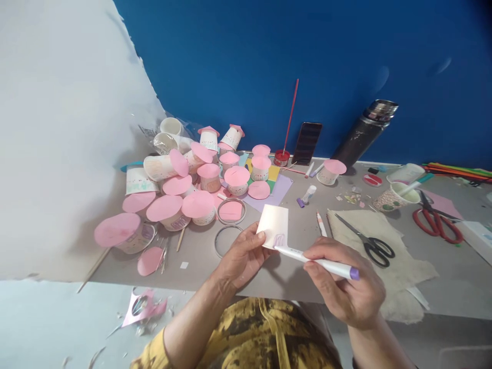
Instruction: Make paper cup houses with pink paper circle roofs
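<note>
My left hand (244, 253) is closed around a white paper cup (272, 223), its thumb lying across the near side. A small purple scribbled shape shows low on the cup's wall. In my right hand (346, 282) is a white marker (321, 261) with a purple end, gripped like a pen. The marker's tip meets or almost meets the cup's lower edge beside the purple drawing. Under and left of the cup lie a roll of tape (231, 210) and a second tape ring (217, 243). Another marker (321, 224) rests on the table just beyond my right hand.
Several decorated cups with pink paper discs (198, 205) crowd the left. Black-handled scissors (378, 251) lie on a beige cloth (407, 271), and red-handled scissors (438, 225) sit farther right. A dark thermos (361, 138) and a phone (307, 142) lean on the blue wall.
</note>
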The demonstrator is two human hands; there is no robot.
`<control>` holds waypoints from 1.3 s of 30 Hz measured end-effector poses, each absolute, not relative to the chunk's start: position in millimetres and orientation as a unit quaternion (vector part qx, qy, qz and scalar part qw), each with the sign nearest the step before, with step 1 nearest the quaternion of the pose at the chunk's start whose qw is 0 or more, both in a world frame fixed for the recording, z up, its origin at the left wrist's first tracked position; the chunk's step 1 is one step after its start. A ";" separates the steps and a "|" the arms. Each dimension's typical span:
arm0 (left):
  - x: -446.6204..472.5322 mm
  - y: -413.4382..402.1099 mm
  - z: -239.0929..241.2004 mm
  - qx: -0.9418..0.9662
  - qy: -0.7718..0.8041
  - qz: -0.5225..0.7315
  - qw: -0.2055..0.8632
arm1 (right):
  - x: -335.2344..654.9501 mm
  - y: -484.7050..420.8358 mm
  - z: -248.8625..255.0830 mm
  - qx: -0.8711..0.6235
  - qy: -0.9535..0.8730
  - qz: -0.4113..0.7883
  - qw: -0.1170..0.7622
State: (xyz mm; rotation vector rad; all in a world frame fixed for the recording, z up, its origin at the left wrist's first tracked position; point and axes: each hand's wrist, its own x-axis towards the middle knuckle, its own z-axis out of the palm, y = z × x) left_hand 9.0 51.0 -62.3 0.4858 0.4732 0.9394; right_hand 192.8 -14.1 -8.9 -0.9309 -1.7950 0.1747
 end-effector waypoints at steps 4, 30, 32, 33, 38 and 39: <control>8.9 51.5 -63.6 0.235 0.220 0.444 0.836 | 191.9 -11.8 -9.0 -0.391 -0.749 0.069 0.530; 8.9 51.2 -62.1 0.243 0.218 0.441 0.836 | 192.1 -13.3 -12.1 -0.410 -0.734 0.062 0.537; 8.7 51.2 -62.8 0.241 0.223 0.444 0.834 | 192.5 -14.3 -12.4 -0.406 -0.742 0.070 0.529; 8.6 51.2 -63.2 0.240 0.223 0.445 0.834 | 192.7 -14.6 -12.8 -0.405 -0.740 0.069 0.532; 8.6 51.8 -64.1 0.241 0.215 0.447 0.834 | 193.0 -13.4 -12.6 -0.401 -0.742 0.056 0.534; 8.7 51.8 -63.9 0.242 0.216 0.447 0.834 | 192.9 -12.9 -12.2 -0.401 -0.746 0.054 0.528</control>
